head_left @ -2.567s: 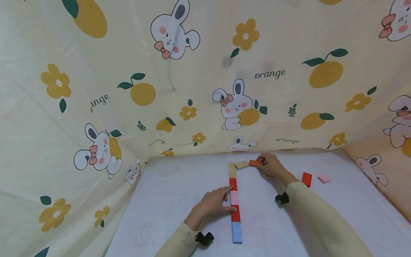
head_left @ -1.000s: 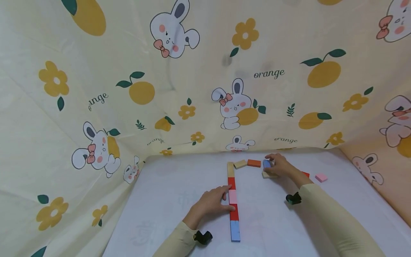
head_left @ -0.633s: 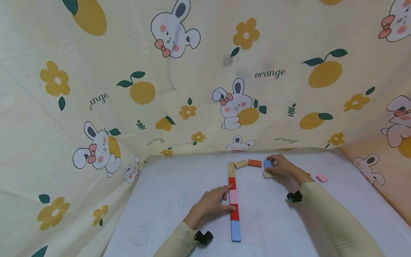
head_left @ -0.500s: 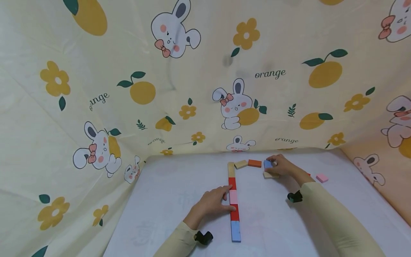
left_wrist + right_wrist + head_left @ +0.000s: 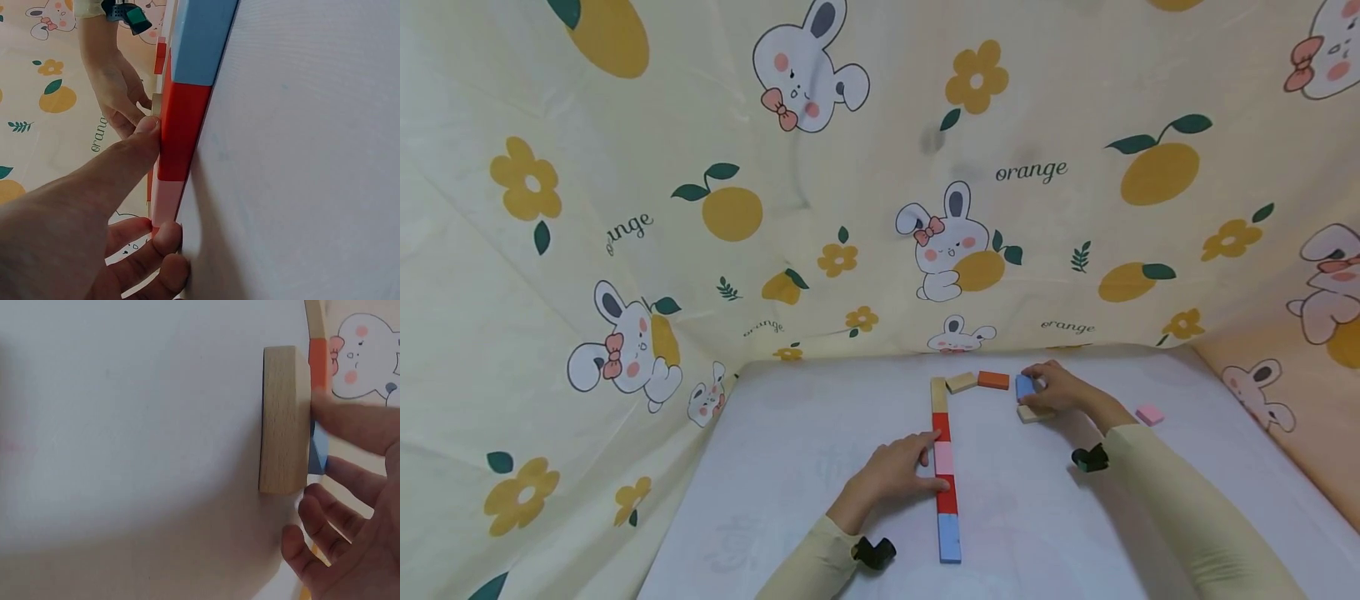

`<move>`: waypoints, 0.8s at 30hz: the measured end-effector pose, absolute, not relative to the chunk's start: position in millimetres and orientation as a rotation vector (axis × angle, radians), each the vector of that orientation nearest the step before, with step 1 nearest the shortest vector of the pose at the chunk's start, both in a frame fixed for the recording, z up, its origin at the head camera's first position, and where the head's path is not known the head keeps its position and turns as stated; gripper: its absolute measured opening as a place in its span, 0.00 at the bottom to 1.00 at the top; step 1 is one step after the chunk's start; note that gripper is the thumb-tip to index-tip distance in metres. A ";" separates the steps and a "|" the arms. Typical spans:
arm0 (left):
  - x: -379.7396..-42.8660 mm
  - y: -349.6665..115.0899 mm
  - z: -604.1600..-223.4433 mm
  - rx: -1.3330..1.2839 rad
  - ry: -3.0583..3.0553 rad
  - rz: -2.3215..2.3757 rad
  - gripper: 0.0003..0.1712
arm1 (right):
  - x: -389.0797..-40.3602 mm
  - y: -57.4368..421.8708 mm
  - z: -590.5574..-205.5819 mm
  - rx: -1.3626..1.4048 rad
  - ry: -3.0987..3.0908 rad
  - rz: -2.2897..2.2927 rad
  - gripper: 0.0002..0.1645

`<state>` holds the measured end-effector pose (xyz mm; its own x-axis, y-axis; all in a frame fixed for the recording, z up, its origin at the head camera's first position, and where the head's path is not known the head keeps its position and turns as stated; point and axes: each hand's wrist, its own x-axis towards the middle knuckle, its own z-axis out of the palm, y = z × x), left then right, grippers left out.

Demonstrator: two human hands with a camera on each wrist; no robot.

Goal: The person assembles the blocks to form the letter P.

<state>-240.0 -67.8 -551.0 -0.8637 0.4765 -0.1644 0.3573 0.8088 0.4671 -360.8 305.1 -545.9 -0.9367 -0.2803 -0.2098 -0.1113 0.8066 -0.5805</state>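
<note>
My left hand [image 5: 889, 475] lies beside a straight row of blocks, its thumb touching a red block [image 5: 947, 498] and its index finger a farther red block [image 5: 942, 426]. Between them sits a pink block [image 5: 943, 457]. A light blue block [image 5: 950, 537] ends the row nearest me; a plain wooden block [image 5: 939, 394] ends it at the back. Farther right, my right hand [image 5: 1060, 389] pinches a blue block [image 5: 1024, 388] between thumb and finger. Just in front of that lies another wooden block [image 5: 284, 419], which partly covers the blue block in the right wrist view.
A tilted wooden block [image 5: 962, 382] and an orange block [image 5: 993, 380] curve off from the row's far end, apart from the blue block. One pink block [image 5: 1149, 414] lies right of my right forearm. Printed cloth [image 5: 850, 167] hangs behind the white table [image 5: 775, 433].
My right hand has moved from the orange block rightward to the blue block. The wooden block by it has shifted slightly toward me. My left hand stays put.
</note>
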 end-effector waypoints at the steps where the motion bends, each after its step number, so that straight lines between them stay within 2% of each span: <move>1: -240.2 -68.0 -551.1 0.642 2.721 0.623 0.52 | -361.3 304.9 -545.5 -0.310 2.717 -0.835 0.45; 10: -240.3 -67.8 -551.1 0.644 2.718 0.629 0.52 | -364.8 305.6 -547.8 -0.269 2.730 -0.870 0.40; 15: -239.5 -66.9 -550.5 0.636 2.718 0.639 0.51 | -362.5 307.3 -546.8 -0.284 2.705 -0.886 0.42; 24: -240.2 -67.4 -550.5 0.638 2.724 0.630 0.51 | -355.1 306.2 -544.7 -0.448 2.722 -0.830 0.40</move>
<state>-240.2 -67.4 -550.5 -0.8655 0.4743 -0.1609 0.3555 0.8080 0.4699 -355.1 306.2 -544.7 -0.9186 -0.3631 -0.1560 -0.2142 0.7892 -0.5756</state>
